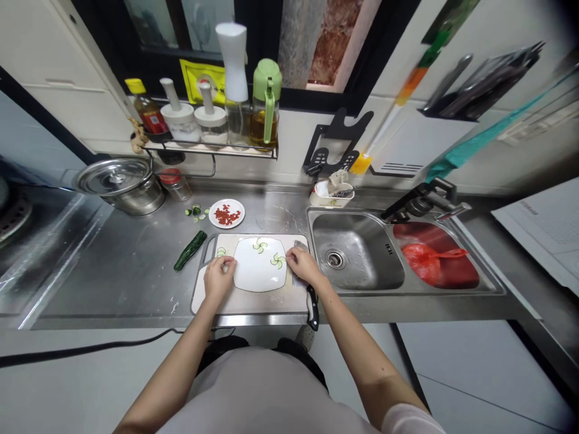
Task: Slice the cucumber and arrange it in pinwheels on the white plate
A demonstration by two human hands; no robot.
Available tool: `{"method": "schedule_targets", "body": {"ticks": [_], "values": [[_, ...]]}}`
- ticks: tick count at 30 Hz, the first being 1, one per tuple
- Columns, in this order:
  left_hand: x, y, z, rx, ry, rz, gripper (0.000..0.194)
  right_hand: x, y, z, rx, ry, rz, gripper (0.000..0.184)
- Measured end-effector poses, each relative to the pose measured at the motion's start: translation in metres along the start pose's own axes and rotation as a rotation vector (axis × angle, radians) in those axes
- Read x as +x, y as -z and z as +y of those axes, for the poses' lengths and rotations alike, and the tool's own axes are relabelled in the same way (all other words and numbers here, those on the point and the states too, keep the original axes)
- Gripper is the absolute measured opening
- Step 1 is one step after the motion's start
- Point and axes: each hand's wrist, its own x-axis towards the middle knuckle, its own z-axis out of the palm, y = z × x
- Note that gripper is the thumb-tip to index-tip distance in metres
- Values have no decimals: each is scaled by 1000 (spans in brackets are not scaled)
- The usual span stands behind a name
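Note:
A white plate lies on the cutting board, with two pinwheels of thin cucumber slices near its top and right edges. At the plate's left edge, my left hand has its fingers closed in a pinch on the rim. My right hand pinches the opposite rim, close to the right-hand pinwheel. More cucumber slices rest on the board just beyond my left hand. A knife lies along the board's right side, black handle toward me, its blade partly hidden beneath my right hand.
Left of the board is a cucumber; behind it are cucumber scraps and a small plate of chopped red pieces. A steel pot stands back left, a double sink right. A condiment shelf overhangs the counter.

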Motion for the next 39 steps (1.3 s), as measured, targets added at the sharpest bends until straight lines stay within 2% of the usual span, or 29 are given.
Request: {"method": "schedule_targets", "body": {"ticks": [7,14,19,23,27,39], "values": [[5,18,-25,-5,77,67,27,-15,3,-2,158,-46,179,25],[4,26,-34,35,147,94,28,-40,-11,0,354,-40,369,28],[4,30,-45,114,204,84,27,-48,-14,-1,408,-34,383,29],[4,28,-49,176,230,19,27,-49,-13,-3,415,-45,373,30],[5,22,-44,231,245,-29,29,-47,-15,-6,411,-52,369,32],[8,14,-31,330,254,-44,30,-50,-16,-12,434,-67,361,31]]}}
